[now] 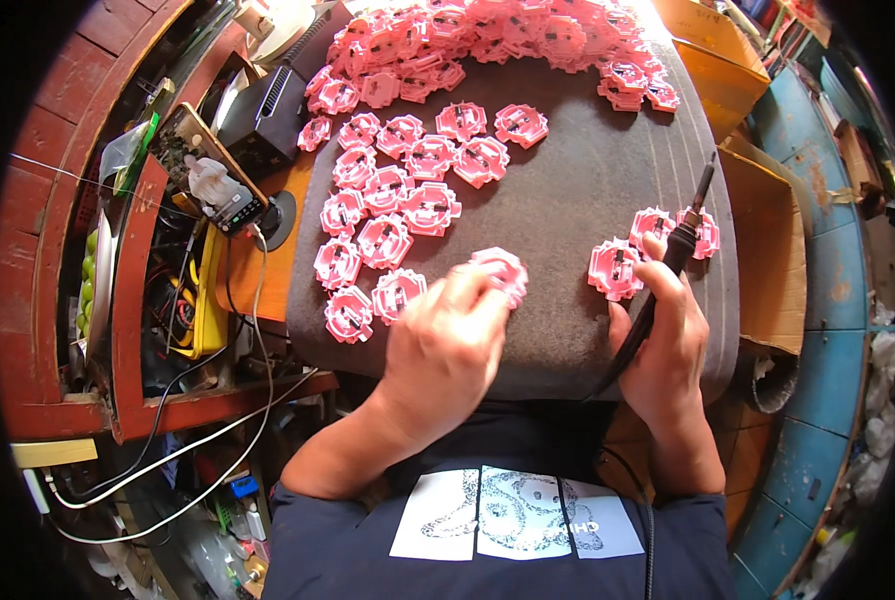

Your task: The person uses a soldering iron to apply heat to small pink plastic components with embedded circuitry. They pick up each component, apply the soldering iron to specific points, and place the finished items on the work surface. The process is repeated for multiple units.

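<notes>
My left hand (445, 335) pinches a pink plastic part (500, 274) just above the grey mat (557, 200). In my right hand (667, 345) is a black soldering iron (679, 247), its thin tip pointing up and away from me. Three pink parts lie near that hand: one left of the fingers (614, 270), one behind them (651, 224), and one to the right of the iron (705, 236). Several more pink parts (383, 241), each with a small dark piece in the middle, stand in loose rows left of my left hand.
A big heap of pink parts (447, 45) covers the mat's far end. On the left are a phone on a stand (210, 178), a black box (262, 112) and a white cable (217, 478). Cardboard boxes (767, 240) stand to the right, beside a blue cabinet (827, 270).
</notes>
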Demonstrator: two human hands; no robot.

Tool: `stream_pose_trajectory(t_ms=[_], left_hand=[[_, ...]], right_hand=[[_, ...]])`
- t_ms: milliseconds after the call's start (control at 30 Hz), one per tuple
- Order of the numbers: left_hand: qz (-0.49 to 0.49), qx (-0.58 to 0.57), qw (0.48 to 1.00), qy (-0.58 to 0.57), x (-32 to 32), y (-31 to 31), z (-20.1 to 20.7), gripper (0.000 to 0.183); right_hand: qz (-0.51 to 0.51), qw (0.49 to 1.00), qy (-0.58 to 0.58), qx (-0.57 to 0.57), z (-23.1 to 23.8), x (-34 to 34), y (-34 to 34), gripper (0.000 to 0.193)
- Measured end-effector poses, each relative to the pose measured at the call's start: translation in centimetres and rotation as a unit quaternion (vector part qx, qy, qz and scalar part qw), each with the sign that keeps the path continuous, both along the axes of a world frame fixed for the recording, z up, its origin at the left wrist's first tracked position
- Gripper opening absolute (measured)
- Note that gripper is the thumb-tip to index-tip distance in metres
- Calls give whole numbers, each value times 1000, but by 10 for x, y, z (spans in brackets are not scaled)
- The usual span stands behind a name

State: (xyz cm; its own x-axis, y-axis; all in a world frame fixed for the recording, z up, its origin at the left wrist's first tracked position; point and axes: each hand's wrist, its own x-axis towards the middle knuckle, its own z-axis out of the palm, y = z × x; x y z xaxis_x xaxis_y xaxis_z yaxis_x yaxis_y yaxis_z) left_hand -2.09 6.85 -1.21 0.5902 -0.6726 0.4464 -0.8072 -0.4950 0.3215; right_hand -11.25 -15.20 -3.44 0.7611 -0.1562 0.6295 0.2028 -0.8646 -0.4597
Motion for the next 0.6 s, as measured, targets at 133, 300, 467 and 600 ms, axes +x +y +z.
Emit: stream_pose_trajectory(t_ms=[133, 300, 467, 600], left_hand=[[-94, -30, 993, 68, -10, -9, -2, 22], [-138, -60, 985, 89, -14, -11, -7, 25], [-146, -67, 983, 86, -14, -11, -8, 24], [-145, -85, 982, 81, -17, -14, -10, 22]], right_hand=[[143, 987, -17, 77, -4, -9, 0, 42], [131, 989, 5, 73, -5, -5, 10, 45], [151, 987, 17, 47, -7, -5, 6, 42], [147, 986, 12, 71, -10, -5, 8, 43]])
